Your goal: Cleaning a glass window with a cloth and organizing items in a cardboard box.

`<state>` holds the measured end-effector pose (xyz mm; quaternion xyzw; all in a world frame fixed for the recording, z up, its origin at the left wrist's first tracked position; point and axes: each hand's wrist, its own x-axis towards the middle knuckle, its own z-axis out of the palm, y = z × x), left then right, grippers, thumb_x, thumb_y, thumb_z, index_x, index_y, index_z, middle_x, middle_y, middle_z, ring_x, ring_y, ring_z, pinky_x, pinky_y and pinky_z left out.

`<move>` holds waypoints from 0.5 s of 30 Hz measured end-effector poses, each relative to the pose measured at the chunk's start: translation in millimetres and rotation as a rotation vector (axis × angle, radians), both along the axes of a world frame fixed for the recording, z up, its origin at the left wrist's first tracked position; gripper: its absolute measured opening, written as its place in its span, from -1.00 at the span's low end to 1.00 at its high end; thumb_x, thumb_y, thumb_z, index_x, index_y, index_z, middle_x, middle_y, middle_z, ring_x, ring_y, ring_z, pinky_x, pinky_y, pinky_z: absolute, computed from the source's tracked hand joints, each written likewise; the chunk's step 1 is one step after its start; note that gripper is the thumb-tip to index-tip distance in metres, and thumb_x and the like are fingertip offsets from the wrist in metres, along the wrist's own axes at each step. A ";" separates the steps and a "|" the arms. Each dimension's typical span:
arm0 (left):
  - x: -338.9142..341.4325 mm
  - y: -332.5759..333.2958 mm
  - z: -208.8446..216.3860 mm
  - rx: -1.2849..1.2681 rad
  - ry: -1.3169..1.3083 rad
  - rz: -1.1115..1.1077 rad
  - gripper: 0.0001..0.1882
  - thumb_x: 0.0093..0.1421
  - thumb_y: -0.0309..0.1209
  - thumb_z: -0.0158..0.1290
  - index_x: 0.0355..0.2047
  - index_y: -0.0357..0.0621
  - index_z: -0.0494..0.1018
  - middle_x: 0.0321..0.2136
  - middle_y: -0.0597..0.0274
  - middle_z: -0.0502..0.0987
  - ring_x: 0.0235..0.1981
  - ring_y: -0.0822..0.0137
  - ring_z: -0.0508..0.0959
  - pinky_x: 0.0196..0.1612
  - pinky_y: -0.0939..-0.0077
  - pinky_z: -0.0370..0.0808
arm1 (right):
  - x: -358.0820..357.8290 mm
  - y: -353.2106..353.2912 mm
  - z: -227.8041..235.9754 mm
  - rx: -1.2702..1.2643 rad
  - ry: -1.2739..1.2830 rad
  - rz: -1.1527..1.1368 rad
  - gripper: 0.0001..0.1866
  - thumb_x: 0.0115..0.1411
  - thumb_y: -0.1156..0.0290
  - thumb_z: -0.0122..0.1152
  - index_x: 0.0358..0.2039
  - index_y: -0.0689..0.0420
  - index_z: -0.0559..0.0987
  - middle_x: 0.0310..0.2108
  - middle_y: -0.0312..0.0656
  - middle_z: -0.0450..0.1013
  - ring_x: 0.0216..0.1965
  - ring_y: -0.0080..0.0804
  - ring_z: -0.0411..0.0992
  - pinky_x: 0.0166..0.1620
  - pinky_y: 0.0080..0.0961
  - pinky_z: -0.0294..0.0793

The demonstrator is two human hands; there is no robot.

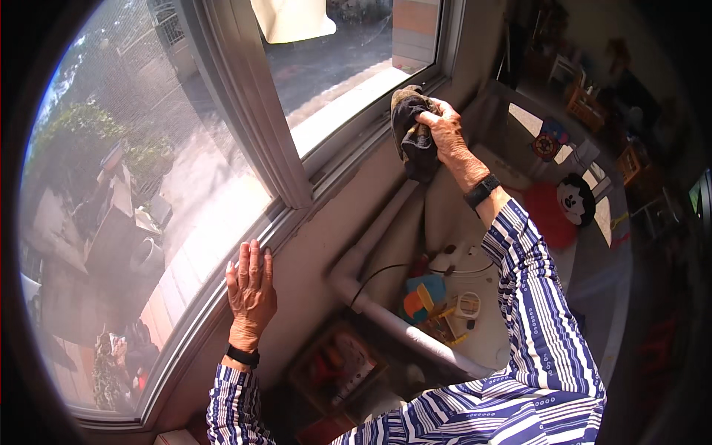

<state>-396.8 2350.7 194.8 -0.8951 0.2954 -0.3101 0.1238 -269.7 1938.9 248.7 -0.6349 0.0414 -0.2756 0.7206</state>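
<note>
My right hand point(446, 130) grips a dark, bunched cloth point(415, 133) at the right end of the window frame point(356, 152). The cloth hangs down over the sill against the wall, its lower end loose. My left hand point(252, 289) lies flat with fingers stretched out, resting on the lower window track point(271, 230) and holding nothing. Between my hands stands the upright window post point(252, 104). A mesh-covered pane point(148, 222) fills the left side, and a second pane or opening point(341, 81) is to the right of the post.
Below the sill runs a pale pipe point(404, 330) with a bend, and a thin black cable crosses near it. Colourful plastic toys point(426, 297) lie beyond the pipe. A red cushion-like thing with a black-and-white cartoon face point(572, 200) sits at the right. A pale cloth point(293, 21) hangs at the top.
</note>
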 end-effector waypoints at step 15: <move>10.7 0.8 -13.0 0.188 -0.059 0.094 -0.41 0.01 -0.23 -0.02 0.09 -0.10 0.23 0.20 -0.10 0.01 0.26 0.10 -0.05 0.21 0.11 -0.16 | 56.3 100.3 -18.6 -0.647 0.234 0.045 -0.60 -0.17 0.36 0.07 -0.27 0.27 0.44 -0.32 0.10 0.41 -0.24 -0.07 0.40 -0.13 -0.31 0.40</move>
